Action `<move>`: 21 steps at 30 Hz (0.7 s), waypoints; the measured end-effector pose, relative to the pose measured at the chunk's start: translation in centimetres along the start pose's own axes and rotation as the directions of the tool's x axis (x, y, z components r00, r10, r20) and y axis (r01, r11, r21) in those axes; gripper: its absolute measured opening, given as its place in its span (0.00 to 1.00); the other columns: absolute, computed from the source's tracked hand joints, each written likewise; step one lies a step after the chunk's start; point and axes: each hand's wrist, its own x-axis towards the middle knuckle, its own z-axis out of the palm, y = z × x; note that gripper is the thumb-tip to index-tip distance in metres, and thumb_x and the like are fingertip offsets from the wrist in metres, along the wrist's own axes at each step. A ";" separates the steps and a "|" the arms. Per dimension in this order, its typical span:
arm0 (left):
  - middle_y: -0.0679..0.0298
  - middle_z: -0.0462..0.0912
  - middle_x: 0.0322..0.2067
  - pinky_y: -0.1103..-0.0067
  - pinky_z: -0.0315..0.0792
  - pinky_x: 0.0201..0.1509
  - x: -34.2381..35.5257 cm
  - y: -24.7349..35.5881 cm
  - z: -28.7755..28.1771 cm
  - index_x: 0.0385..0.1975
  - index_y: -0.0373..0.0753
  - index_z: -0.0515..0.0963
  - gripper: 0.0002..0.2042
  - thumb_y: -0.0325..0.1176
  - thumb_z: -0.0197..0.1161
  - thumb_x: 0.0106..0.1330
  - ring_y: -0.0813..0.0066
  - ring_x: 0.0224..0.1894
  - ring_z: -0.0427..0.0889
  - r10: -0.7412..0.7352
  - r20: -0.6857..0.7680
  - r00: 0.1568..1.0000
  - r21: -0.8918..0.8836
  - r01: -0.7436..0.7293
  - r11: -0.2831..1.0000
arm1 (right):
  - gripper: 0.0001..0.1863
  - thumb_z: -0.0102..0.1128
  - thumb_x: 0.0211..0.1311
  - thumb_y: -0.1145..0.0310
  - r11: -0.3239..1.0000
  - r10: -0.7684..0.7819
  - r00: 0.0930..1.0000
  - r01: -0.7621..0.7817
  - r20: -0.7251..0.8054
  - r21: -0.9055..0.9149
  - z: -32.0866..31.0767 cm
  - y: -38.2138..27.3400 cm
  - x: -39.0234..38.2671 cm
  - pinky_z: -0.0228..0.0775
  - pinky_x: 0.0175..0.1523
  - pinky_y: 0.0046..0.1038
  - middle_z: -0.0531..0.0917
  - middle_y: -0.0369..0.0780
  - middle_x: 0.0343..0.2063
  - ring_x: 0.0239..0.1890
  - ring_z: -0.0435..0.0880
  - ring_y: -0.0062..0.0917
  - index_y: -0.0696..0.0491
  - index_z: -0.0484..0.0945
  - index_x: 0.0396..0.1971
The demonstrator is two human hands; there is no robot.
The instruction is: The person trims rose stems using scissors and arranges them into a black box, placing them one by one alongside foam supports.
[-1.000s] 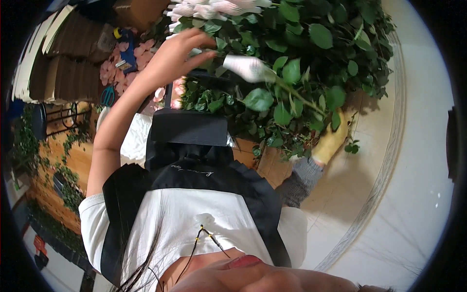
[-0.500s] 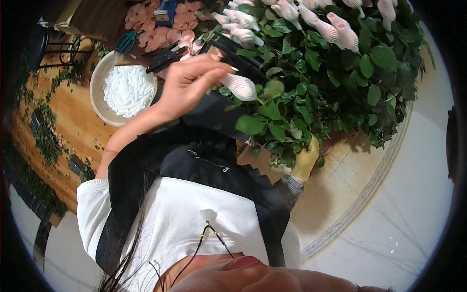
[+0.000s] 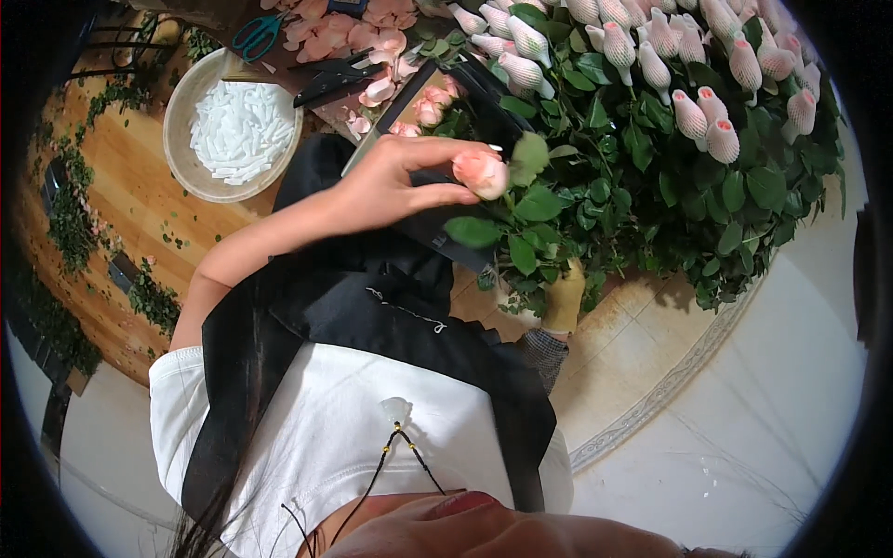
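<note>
My left hand has thumb and index finger closed round the head of a pale pink rose; its other fingers are curled. My right hand, in a yellow glove with a grey checked sleeve, grips the rose's leafy stem lower down, its fingertips partly hidden by foliage. The rose's head shows no white mesh sleeve. Beside it lies a mass of leafy roses, many heads in white mesh sleeves. A dark tray with pink blooms lies behind my left hand.
A round tub of small white pieces stands left, with black shears, teal scissors and pink petals behind it. A wooden surface bears leaves. A pale tiled surface with a patterned border lies right.
The white mesh seen on the rose earlier is off its head, which shows pink. My left hand has come down and right. My right hand has shifted slightly left.
</note>
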 end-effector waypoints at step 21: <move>0.54 0.87 0.40 0.73 0.79 0.46 1.9 -13.4 -7.3 0.56 0.35 0.78 0.20 0.35 0.66 0.66 0.66 0.42 0.88 -0.444 -0.120 0.888 0.516 0.438 0.737 | 0.07 0.57 0.55 0.78 0.828 -0.239 0.877 -0.039 -0.417 -0.559 9.9 3.6 5.8 0.77 0.39 0.38 0.85 0.50 0.29 0.30 0.84 0.42 0.60 0.84 0.29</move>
